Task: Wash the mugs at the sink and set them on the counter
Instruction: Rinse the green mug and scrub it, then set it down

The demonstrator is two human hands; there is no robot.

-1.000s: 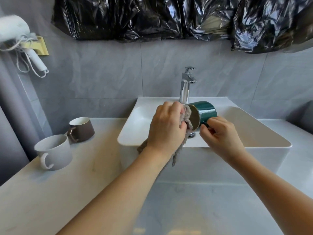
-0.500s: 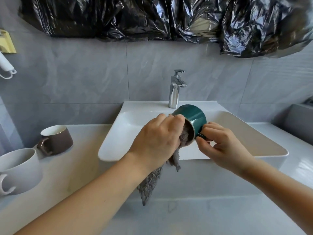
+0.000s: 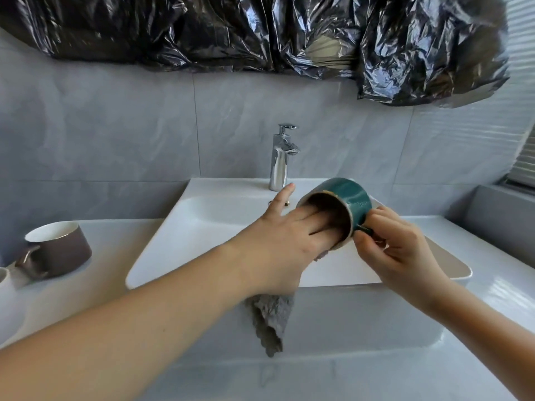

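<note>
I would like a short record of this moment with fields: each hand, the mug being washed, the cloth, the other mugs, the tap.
left hand: fingers inside the green mug, pressing the cloth
right hand: pinches the green mug's handle
green mug: tilted on its side above the sink, mouth toward the left hand
cloth: grey, its tail hangs below the left wrist
brown mug: upright on the counter, left of the sink
white mug: at the left edge, mostly cut off
faucet: no water visible

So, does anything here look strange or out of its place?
Only one thing: crumpled black plastic sheeting hangs across the wall above the faucet, an odd covering for that place. Otherwise nothing is spilled or broken. The green mug lies tilted over the sink only because the hands are wiping it.
</note>
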